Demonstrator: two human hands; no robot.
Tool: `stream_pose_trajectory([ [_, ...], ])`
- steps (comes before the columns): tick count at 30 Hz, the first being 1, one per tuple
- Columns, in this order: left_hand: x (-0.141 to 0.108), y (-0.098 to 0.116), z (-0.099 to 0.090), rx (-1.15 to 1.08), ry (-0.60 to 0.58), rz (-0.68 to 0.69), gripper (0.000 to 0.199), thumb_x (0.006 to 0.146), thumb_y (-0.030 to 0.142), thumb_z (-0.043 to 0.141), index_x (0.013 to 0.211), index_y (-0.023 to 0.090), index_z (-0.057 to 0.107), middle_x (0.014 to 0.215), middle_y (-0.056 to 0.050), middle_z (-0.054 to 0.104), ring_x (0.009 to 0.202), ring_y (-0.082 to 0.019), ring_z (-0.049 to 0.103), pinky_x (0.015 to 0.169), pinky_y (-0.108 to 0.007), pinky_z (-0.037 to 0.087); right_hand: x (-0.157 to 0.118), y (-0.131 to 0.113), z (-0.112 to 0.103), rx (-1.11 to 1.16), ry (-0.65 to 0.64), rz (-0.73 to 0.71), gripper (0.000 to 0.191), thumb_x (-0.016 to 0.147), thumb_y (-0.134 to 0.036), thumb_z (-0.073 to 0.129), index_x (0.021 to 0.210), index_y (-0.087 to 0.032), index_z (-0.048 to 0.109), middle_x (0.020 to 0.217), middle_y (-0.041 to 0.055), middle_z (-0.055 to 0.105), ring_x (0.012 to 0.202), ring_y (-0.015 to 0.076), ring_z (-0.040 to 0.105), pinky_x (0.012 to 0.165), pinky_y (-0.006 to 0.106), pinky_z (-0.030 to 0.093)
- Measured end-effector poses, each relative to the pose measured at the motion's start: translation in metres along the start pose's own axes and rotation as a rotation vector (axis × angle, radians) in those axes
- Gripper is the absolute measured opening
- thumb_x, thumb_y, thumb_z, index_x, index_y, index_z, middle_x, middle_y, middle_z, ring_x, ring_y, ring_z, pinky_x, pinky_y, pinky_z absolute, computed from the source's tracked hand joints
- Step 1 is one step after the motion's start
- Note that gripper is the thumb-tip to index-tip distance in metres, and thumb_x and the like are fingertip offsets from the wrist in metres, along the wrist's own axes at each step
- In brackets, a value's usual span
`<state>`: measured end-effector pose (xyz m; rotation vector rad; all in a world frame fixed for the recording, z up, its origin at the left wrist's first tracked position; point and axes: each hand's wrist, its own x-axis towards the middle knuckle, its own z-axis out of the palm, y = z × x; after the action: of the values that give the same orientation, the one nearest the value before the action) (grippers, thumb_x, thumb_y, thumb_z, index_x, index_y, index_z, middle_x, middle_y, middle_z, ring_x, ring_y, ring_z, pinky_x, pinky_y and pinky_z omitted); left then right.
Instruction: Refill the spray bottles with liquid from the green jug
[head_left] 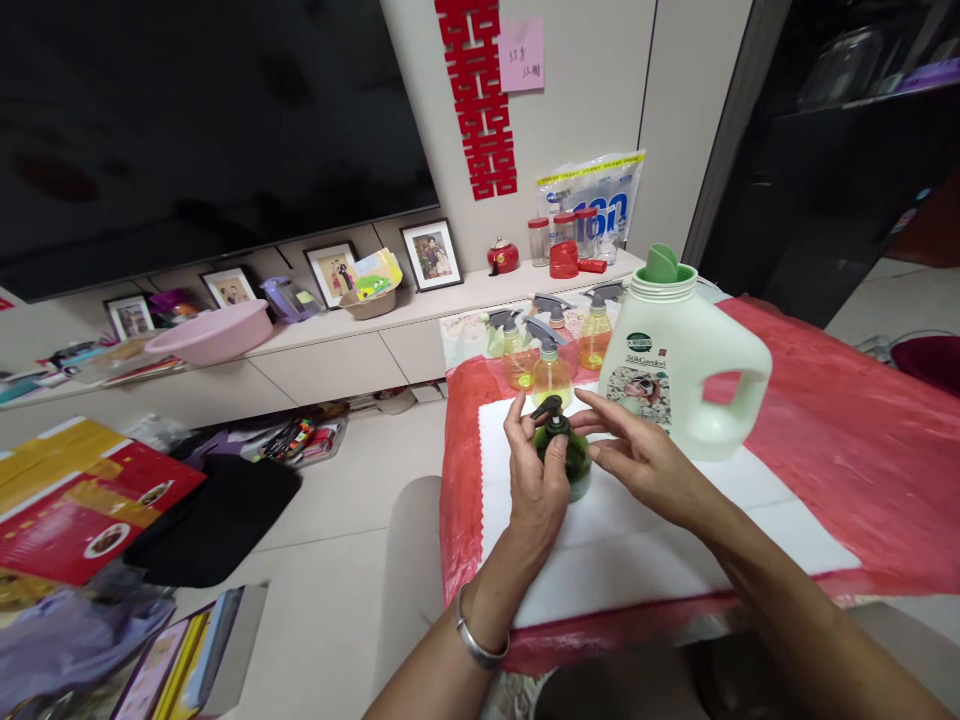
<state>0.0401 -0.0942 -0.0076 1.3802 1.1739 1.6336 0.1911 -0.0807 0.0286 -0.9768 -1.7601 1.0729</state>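
A dark green pump bottle with a black pump head stands upright on a white cloth. My left hand is wrapped round its left side, the thumb lying across the front near the collar. On the other side, my right hand has its fingers stretched out and apart beside the pump; the fingertips are at or close to the bottle, and contact is hard to make out. Just behind stand several clear spray bottles with grey trigger heads, the closest a yellowish spray bottle. To the right is a large pale green jug.
A green cap or scoop sits in the jug's mouth. Red plastic sheeting covers the table. Along the wall, a low cabinet bears framed photos, a pink basin and red-lidded jars. Boxes and bags lie on the floor at left.
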Motion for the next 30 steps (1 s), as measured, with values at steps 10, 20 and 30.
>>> stream_pose_trajectory([
  [10, 0.006, 0.006, 0.006, 0.001, 0.076, -0.027, 0.074, 0.079, 0.024, 0.072, 0.141, 0.026, 0.032, 0.118, -0.007, 0.057, 0.113, -0.020, 0.059, 0.102, -0.038, 0.045, -0.001, -0.002, -0.001, -0.021, 0.003, 0.007, 0.064, 0.088, -0.034, 0.053, 0.148, -0.014, 0.042, 0.130, 0.0129, 0.058, 0.118, 0.0209, 0.060, 0.097, 0.039, 0.055],
  [20, -0.001, 0.000, 0.000, -0.007, -0.008, -0.009, 0.060, 0.094, 0.028, 0.054, 0.148, 0.028, 0.028, 0.122, -0.008, 0.058, 0.117, -0.021, 0.059, 0.105, -0.042, 0.044, 0.000, 0.000, -0.001, 0.002, -0.001, 0.002, 0.063, 0.087, -0.031, 0.054, 0.146, -0.014, 0.043, 0.132, 0.0130, 0.058, 0.117, 0.0196, 0.060, 0.096, 0.037, 0.055],
  [30, 0.002, -0.002, -0.024, 0.087, -0.245, -0.145, 0.093, 0.073, 0.017, 0.071, 0.151, 0.027, 0.020, 0.150, -0.013, 0.039, 0.145, -0.028, 0.035, 0.119, -0.047, 0.031, 0.001, 0.001, -0.008, -0.172, 0.018, 0.001, 0.054, 0.086, -0.031, 0.053, 0.138, -0.016, 0.055, 0.127, 0.0082, 0.061, 0.115, 0.0189, 0.061, 0.097, 0.037, 0.055],
])
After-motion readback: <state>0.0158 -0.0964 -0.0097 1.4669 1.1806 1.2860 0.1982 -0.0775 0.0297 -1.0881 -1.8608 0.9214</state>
